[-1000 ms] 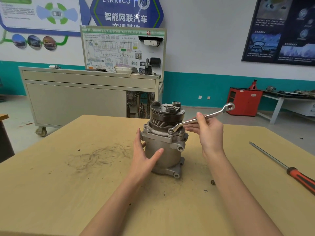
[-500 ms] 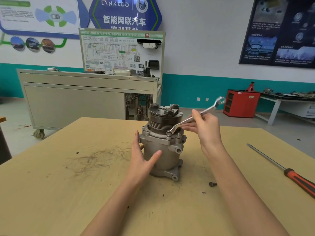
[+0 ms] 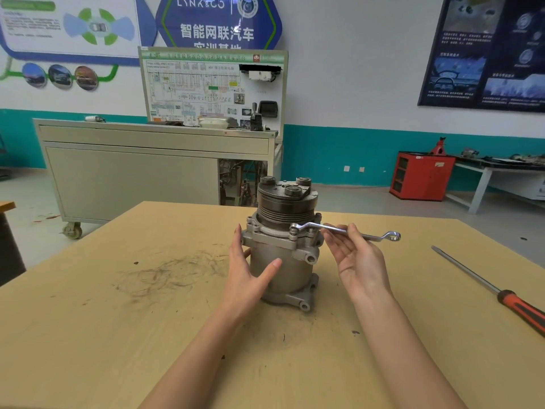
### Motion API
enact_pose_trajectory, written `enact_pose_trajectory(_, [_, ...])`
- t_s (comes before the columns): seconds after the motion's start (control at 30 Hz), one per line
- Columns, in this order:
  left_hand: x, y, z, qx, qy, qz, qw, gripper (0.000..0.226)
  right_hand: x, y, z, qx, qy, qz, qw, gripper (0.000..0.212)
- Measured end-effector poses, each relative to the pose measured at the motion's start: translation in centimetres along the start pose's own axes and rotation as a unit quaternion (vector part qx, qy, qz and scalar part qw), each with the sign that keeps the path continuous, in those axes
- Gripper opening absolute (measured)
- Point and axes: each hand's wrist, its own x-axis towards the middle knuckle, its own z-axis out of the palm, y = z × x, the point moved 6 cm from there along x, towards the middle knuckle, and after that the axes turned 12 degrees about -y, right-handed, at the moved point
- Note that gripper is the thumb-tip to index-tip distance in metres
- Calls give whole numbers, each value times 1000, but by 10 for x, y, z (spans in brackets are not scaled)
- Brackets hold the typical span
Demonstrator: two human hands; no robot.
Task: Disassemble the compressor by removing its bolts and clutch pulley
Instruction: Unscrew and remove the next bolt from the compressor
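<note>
A grey metal compressor (image 3: 283,261) stands upright on the wooden table (image 3: 118,320), its dark grooved clutch pulley (image 3: 284,205) on top. My left hand (image 3: 250,276) grips the compressor's body from the left, thumb across the front. A silver ring wrench (image 3: 345,230) sits with one ring end on a bolt (image 3: 294,229) of the front flange. My right hand (image 3: 356,261) holds the wrench shaft between its fingers, palm up, to the right of the compressor.
A long screwdriver (image 3: 489,286) with a red and black handle lies at the table's right. A small dark bolt (image 3: 355,332) lies on the table in front of the compressor. A grey wheeled cabinet (image 3: 147,172) stands behind the table.
My right hand has swung the wrench's free end down and toward me, from pointing up and back to nearly level. My left hand keeps its hold on the body.
</note>
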Motion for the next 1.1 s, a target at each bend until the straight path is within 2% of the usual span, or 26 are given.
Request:
enact_pose_trajectory(0.1, [-1, 3, -1, -2, 4, 6, 1000, 103, 6, -4, 4, -36, -7, -4, 999, 17])
enact_pose_trajectory(0.23, [-2, 5, 0, 6, 5, 11, 1000, 99, 14, -19, 28, -201, -40, -63, 977, 19])
enact_pose_trajectory(0.3, [-1, 5, -1, 6, 7, 14, 1000, 99, 14, -27, 49, -312, -63, -98, 943, 19])
enact_pose_trajectory(0.37, [-1, 5, -1, 7, 10, 17, 1000, 98, 12, -32, 73, -431, -105, -141, 885, 17])
enact_pose_trajectory(0.43, [-1, 5, -1, 9, 13, 21, 1000, 98, 6, -32, 98, -534, -156, -186, 810, 15])
enact_pose_trajectory(0.5, [-1, 5, -1, 12, 14, 20, 1000, 100, -1, -27, 125, -622, -215, -231, 717, 13])
enact_pose_trajectory(0.57, [-1, 5, -1, 16, 12, 19, 1000, 104, -8, -11, 151, -718, -272, -264, 584, 18])
enact_pose_trajectory(0.63, [0, 4, -1, 26, 14, 15, 999, 104, -12, 13, 168, -806, -288, -286, 431, 22])
enact_pose_trajectory(0.67, [1, 4, -2, 34, 17, 13, 999, 101, -12, 25, 173, -834, -289, -295, 366, 21])
enact_pose_trajectory(0.77, [2, 5, -3, 49, 31, 9, 998, 87, -18, 67, 173, -888, -282, -299, 204, 21])
enact_pose_trajectory(0.8, [3, 7, -3, 50, 31, 9, 998, 79, -21, 75, 171, -897, -256, -315, 174, 28])
enact_pose_trajectory(0.83, [3, 9, -2, 54, 29, 14, 998, 69, -25, 77, 171, -904, -233, -319, 165, 32])
enact_pose_trajectory(0.97, [2, 12, -2, 57, 30, 43, 997, 21, -28, 83, 167, -910, -187, -325, 178, 39])
enact_pose_trajectory(1.03, [2, 14, -1, 59, 24, 49, 997, 12, -29, 80, 167, -903, -184, -345, 179, 38])
enact_pose_trajectory(1.1, [2, 13, 0, 63, 23, 48, 997, 18, -31, 77, 167, -892, -190, -370, 176, 36])
